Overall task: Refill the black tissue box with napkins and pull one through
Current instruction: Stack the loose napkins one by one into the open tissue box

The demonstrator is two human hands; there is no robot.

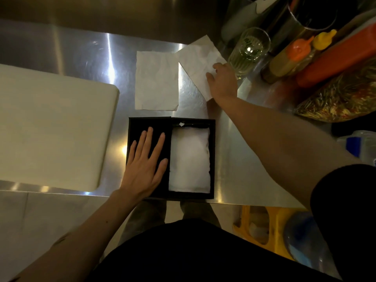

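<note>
The black tissue box (212, 159) lies open at the front edge of the steel counter, with a white stack of napkins (189, 159) in its right half. My left hand (145, 162) rests flat, fingers spread, on the black panel (136, 127) covering the box's left half. Beyond the box a loose napkin (156, 80) lies flat. A second, creased napkin (198, 62) lies to its right at an angle. My right hand (222, 82) is on that napkin's near right part, fingers curled onto the paper.
A large white cutting board (53, 127) fills the counter's left side. At the back right stand a drinking glass (250, 49), squeeze bottles with orange (293, 58) and yellow (323, 40) caps, a metal pot (305, 15) and a bag of dried food (343, 94).
</note>
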